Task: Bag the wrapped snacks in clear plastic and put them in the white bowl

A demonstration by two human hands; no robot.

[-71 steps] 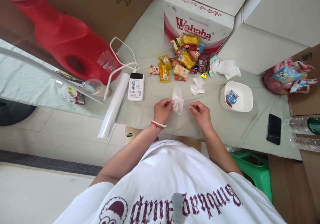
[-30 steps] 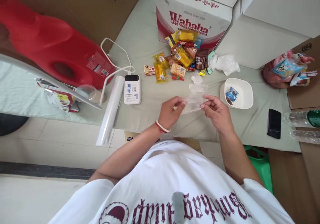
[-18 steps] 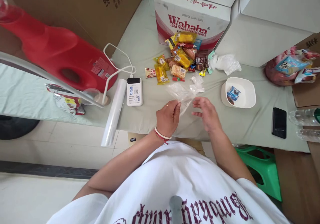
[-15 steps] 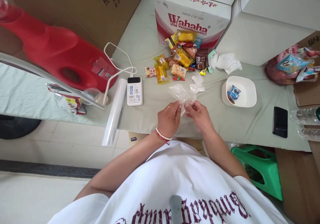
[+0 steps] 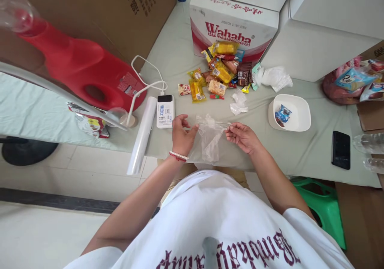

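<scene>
Two hands stretch one clear plastic bag (image 5: 209, 139) over the near edge of the desk (image 5: 177, 57).

The left hand (image 5: 181, 134) pinches the bag's top left corner and the right hand (image 5: 243, 135) pinches its top right corner, so the upper edge runs taut between them while the thin, crinkled, see-through body hangs down, empty as far as can be seen. One white bowl (image 5: 290, 113) to the right holds a single blue snack packet (image 5: 282, 115). One crumpled bit of clear plastic (image 5: 239, 103) lies just beyond the bag. A pile of snack packets (image 5: 220, 71), too heaped to count, sits before one Wahaha carton (image 5: 232, 31). One power bank (image 5: 165, 111), one roll of clear film (image 5: 142, 135) and one black phone (image 5: 341, 149) also lie on the desk.
</scene>
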